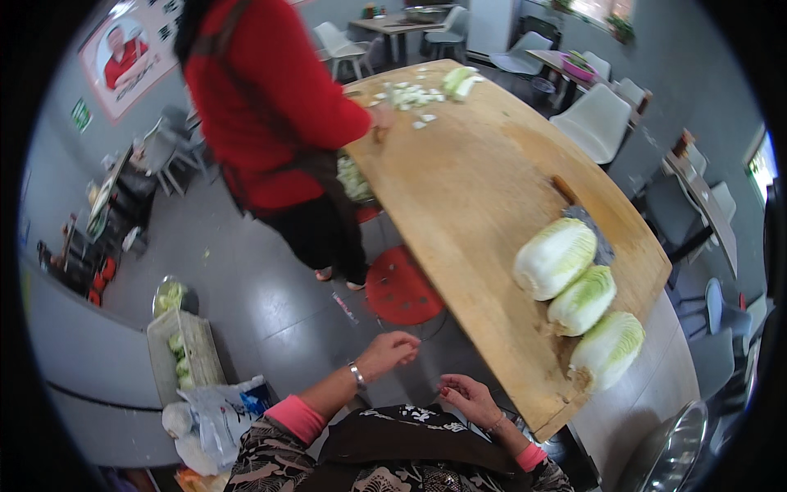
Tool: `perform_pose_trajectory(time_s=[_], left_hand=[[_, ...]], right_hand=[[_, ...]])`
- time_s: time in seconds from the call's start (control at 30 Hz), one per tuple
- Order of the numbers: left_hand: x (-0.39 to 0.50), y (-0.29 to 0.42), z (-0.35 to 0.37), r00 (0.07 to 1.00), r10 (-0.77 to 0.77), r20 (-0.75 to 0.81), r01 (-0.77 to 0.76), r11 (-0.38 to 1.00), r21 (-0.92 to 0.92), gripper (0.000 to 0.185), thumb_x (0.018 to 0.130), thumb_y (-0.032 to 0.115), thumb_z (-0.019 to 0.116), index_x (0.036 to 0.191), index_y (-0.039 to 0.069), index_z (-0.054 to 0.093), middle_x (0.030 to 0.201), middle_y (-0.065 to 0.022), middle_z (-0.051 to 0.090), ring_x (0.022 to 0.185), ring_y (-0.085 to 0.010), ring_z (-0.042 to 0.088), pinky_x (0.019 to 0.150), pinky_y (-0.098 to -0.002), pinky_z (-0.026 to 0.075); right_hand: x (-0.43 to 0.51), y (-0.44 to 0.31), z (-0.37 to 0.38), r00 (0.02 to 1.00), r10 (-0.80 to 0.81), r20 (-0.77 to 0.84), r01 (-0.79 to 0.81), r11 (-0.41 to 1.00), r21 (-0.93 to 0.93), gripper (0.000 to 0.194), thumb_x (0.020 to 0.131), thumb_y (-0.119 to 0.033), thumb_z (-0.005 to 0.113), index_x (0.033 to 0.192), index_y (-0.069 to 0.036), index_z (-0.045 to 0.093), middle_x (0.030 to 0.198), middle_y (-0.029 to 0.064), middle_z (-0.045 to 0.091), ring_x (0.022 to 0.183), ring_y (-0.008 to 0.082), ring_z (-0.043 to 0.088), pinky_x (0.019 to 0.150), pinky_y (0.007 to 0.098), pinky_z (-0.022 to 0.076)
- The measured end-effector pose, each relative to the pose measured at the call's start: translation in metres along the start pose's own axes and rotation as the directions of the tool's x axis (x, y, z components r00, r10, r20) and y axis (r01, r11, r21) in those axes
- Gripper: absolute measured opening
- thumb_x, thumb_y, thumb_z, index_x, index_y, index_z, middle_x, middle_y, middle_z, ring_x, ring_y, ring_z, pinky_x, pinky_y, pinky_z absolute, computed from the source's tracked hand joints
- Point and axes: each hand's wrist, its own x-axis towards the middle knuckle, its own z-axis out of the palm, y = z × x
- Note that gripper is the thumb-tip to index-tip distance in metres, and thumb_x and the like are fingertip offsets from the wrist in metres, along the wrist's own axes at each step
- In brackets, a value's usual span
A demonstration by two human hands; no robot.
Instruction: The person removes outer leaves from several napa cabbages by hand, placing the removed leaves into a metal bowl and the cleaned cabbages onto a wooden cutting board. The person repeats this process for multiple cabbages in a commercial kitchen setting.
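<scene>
My left hand (pixel 387 355), with a silver bracelet at its wrist, hovers in front of my body with loosely bent fingers and nothing in them. Beside it my right hand (pixel 470 400) is also bare, thumb apart from the curled fingers, near the edge of a large wooden cutting board (pixel 467 203). Three whole napa cabbages lie in a row on the board to my right: a far one (pixel 556 258), a middle one (pixel 583 301) and a near one (pixel 609 352). A cleaver (pixel 567 190) with a wooden handle rests beyond them, its blade partly hidden.
A co-worker in a red top (pixel 264 104) stands at the board's far left side by chopped cabbage (pixel 409 95). A red stool (pixel 404 286) stands beside the board. On the floor at left are a crate of vegetables (pixel 200 350) and plastic bags (pixel 215 418). A metal basin (pixel 667 452) is lower right.
</scene>
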Motion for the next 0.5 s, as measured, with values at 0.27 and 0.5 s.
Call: perform_pose_trajectory(time_s=[0.27, 0.5], left_hand=[[-0.210, -0.171, -0.177, 0.811, -0.303, -0.501, 0.081, 0.905, -0.417, 0.023, 0.088, 0.005, 0.057, 0.110, 0.000, 0.060, 0.082, -0.0063, 0.064, 0.076, -0.0161, 0.065, 0.075, -0.0307, 0.056], [-0.312, -0.219, -0.258, 0.639, -0.357, -0.682, -0.214, 0.769, -0.602, 0.033, 0.095, 0.009, 0.044, 0.126, 0.001, 0.052, 0.082, -0.0062, 0.065, 0.073, -0.0164, 0.064, 0.070, -0.0322, 0.055]], right_hand=[[0.081, 0.021, 0.211, 0.901, 0.223, 0.371, -0.151, 0.966, -0.212, 0.038, 0.100, -0.015, 0.060, 0.132, 0.004, 0.052, 0.117, 0.0095, 0.067, 0.101, 0.0124, 0.064, 0.090, 0.0258, 0.0523], [0.148, 0.030, 0.366, 0.738, 0.332, 0.588, -0.153, 0.931, -0.333, 0.036, 0.096, -0.015, 0.065, 0.126, 0.003, 0.057, 0.110, 0.0086, 0.068, 0.100, 0.0138, 0.066, 0.088, 0.0261, 0.0543]])
